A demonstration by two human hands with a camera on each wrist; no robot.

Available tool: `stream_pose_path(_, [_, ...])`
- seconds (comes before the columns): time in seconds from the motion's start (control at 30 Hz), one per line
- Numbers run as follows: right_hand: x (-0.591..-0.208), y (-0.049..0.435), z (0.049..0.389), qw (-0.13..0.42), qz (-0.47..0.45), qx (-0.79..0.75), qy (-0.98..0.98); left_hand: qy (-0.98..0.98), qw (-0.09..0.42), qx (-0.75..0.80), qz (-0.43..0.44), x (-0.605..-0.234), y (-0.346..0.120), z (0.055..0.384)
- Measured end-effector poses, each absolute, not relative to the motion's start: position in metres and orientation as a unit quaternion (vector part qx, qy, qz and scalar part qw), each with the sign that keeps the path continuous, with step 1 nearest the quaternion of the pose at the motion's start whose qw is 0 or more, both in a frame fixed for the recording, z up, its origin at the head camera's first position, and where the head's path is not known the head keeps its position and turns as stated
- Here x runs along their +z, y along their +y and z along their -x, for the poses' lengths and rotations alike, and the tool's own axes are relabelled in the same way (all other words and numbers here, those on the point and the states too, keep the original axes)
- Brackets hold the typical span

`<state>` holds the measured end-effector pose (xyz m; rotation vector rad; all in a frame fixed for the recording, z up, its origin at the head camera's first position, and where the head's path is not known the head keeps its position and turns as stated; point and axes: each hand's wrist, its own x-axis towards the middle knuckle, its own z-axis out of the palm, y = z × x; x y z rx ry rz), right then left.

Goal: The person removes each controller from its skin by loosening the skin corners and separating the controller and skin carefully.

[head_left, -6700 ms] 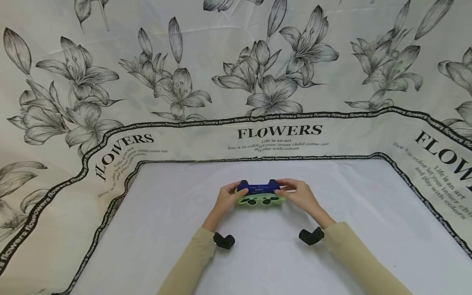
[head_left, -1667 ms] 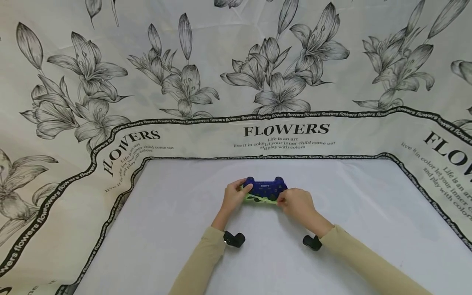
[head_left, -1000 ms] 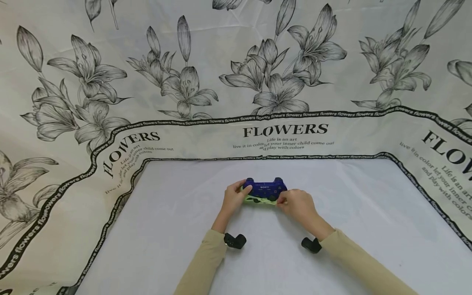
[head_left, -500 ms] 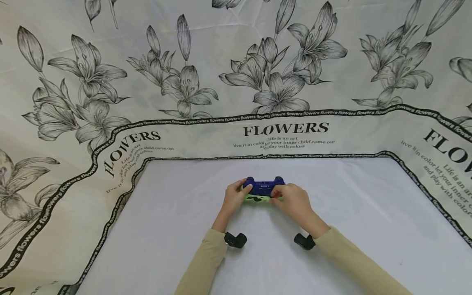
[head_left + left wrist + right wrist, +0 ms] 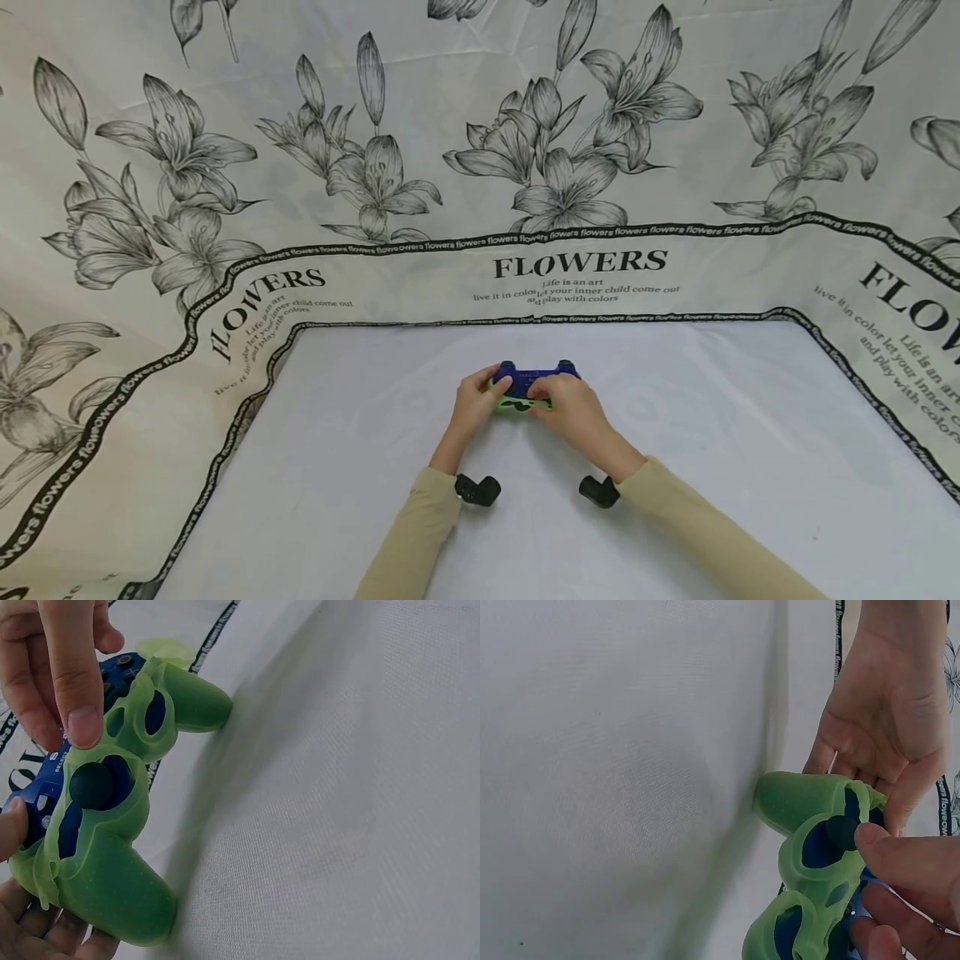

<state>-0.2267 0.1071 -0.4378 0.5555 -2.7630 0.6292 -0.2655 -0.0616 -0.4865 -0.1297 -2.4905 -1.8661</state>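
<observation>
A blue game controller [image 5: 531,377] stands tilted above the white cloth, partly inside a translucent green silicone cover [image 5: 112,892]. My left hand [image 5: 472,408] grips the controller's left end, thumb on the button face and fingers underneath. My right hand [image 5: 581,410] has curled fingers at the middle of the controller. In the left wrist view its thumb [image 5: 81,724] presses the cover's edge beside the thumbstick [image 5: 91,786], which sticks out through its hole. The cover wraps both handles, while the upper button face shows bare blue. Right fingertips hide part of that face.
White cloth [image 5: 337,467] covers the table under the hands. Behind it rises a fabric backdrop [image 5: 420,287] printed with flowers and lettering. A black wrist camera sits on the left wrist [image 5: 480,490], another on the right [image 5: 598,492].
The right hand has moved leftward along the cover's edge, from the controller's right side to its middle. The left hand holds the left end throughout. Earlier, both hands gripped opposite ends.
</observation>
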Motion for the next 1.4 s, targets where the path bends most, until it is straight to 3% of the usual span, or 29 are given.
stream_pose_path(0.8, [-0.439, 0.097, 0.234, 0.109, -0.209, 0.183, -0.954, -0.796, 0.01, -0.603, 0.046, -0.484, -0.064, 0.263])
stream_pose_path(1.1, [-0.438, 0.096, 0.232, 0.142, -0.265, 0.141, -0.943, -0.783, -0.006, -0.62, 0.041, -0.484, -0.066, 0.265])
stream_pose_path(1.4, [-0.441, 0.094, 0.229, 0.154, -0.254, 0.151, -0.943, -0.777, -0.006, -0.627, 0.058, -0.485, -0.069, 0.264])
